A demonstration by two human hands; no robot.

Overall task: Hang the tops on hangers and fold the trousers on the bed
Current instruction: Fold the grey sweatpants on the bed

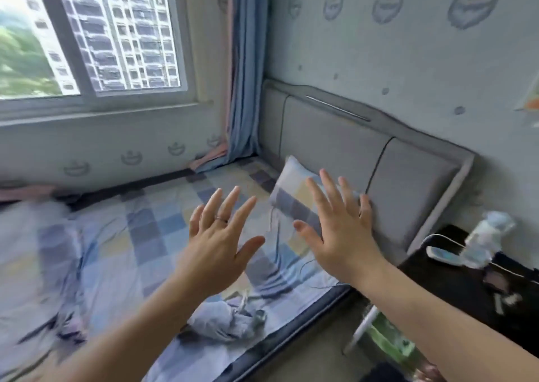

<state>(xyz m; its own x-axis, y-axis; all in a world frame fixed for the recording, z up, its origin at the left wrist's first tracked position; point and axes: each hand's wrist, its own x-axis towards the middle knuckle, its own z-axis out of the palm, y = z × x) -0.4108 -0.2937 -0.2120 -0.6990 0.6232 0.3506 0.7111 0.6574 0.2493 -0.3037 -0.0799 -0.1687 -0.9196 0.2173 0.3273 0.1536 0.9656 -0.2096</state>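
Observation:
Both my hands are raised over the bed (151, 236), fingers spread, palms facing away from me, holding nothing. My left hand (215, 244) wears a ring. My right hand (338, 230) hovers in front of the checked pillow (291, 198). A crumpled pale blue-grey garment (224, 320) lies on the checked sheet near the bed's near edge, below my left forearm. A blurred heap of clothes or bedding (35, 250) sits at the left of the bed. No hanger is visible.
A grey padded headboard (350, 154) stands against the wall. A dark bedside table (466, 288) at the right carries a plastic bottle (487, 236), a cable and small items. Window (87, 37) and blue curtain (245, 75) are beyond the bed.

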